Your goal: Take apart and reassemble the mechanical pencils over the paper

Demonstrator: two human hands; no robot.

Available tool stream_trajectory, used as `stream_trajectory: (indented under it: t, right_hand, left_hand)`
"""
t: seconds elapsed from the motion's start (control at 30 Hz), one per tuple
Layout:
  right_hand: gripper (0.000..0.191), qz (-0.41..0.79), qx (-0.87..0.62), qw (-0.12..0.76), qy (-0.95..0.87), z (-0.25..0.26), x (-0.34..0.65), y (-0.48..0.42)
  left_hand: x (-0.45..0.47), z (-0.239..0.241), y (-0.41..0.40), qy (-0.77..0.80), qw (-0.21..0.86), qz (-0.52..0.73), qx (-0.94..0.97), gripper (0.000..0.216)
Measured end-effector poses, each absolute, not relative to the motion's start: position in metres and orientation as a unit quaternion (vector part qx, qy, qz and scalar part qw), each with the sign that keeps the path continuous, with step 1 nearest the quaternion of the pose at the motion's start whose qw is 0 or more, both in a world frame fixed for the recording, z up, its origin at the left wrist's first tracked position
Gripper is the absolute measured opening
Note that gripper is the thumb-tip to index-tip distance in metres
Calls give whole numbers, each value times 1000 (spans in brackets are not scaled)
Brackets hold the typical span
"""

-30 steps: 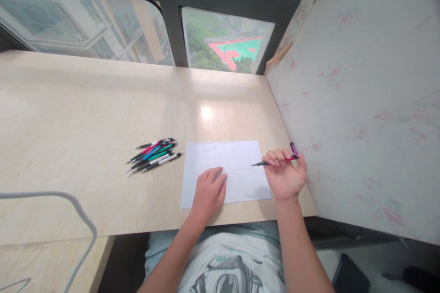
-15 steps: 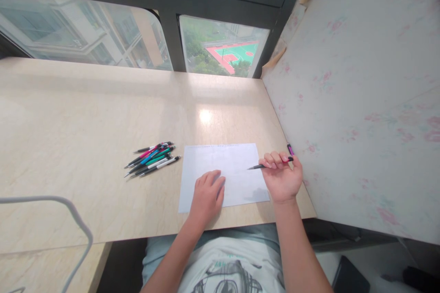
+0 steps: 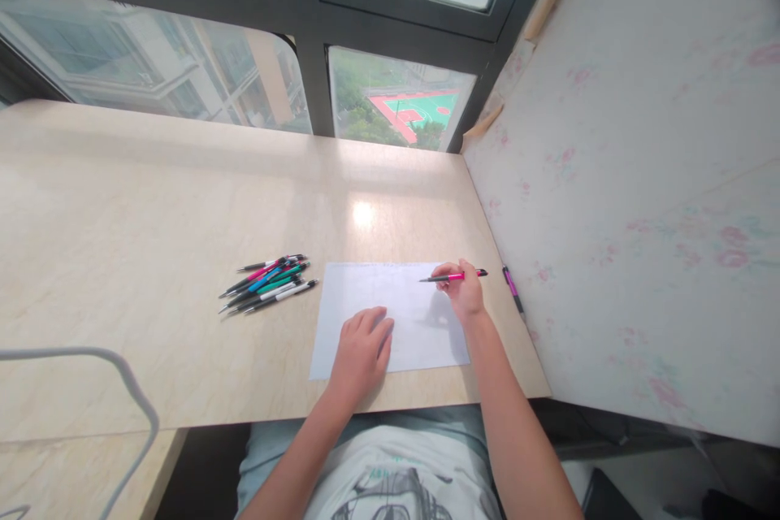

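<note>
Pinching a pink-and-black pen, the right hand was over the white paper, right of and below the frame's centre. The left hand lay palm-down on that paper at lower centre, fingers slightly parted. Assorted pens were heaped on the surface, left of centre.

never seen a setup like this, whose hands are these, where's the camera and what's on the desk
There is no machine: these are a person's bare hands, seen from a camera worn on the head, looking forward and down. The left hand rests on a white sheet. The right hand holds a pink-and-black pen over it. On the desk, a pile of pens lies left of the sheet, and a purple-and-black pen lies beside the wall.
</note>
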State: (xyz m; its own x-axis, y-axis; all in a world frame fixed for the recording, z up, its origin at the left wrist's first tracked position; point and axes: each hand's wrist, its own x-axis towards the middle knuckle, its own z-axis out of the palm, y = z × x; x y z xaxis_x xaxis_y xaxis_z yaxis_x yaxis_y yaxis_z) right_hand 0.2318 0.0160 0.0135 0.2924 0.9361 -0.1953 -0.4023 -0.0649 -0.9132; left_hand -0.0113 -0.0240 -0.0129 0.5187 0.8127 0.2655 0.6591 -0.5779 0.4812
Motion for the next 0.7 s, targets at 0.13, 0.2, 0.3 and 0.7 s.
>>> stream_trajectory:
  t: [0.13,0.2,0.3,0.7]
  right_hand:
    - [52,486,-568,573,-338,7,232,33]
    - [46,441,-599,554,-374,5,231,39]
    - [38,337,-671,522,-404,-1,229,44]
    - [33,254,-705,487,-449,-19,229,46]
  left_hand:
    - [-11,-11,-25,428,162,247,854,24]
    - [-11,-11,-25,428,164,246,854,24]
    - [-11,-12,-26,432,165,237,854,24]
    - [-12,-16,-27,434,172,231,854,24]
